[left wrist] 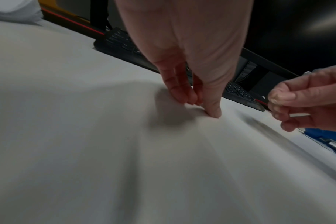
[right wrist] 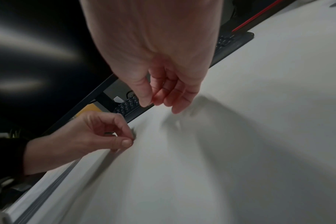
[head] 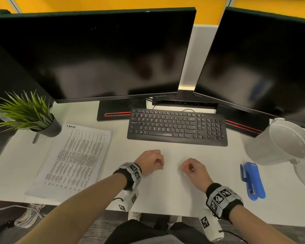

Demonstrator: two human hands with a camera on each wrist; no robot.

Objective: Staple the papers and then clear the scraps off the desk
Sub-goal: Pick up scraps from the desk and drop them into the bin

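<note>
Both fists hovered near the black keyboard (head: 177,127): left hand (head: 151,160) pinched shut, contents unclear; right hand (head: 194,169) pinched a white scrap (left wrist: 299,115). Best pinched low against the white worktop (head: 165,191), then binned.

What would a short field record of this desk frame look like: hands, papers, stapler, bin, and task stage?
left hand: fingers curled, tips pinched together at the desk surface; any scrap in the grip too small to see
right hand: fingers curled just above the desk, thumb meeting fingertips; contents unclear
papers: printed stack lying flat at the left, untouched
stapler: blue, lying at the right, apart from both hands
bin: white, tipped on its side at the far right
task stage: looks like scrap picking; staple not discernible
</note>
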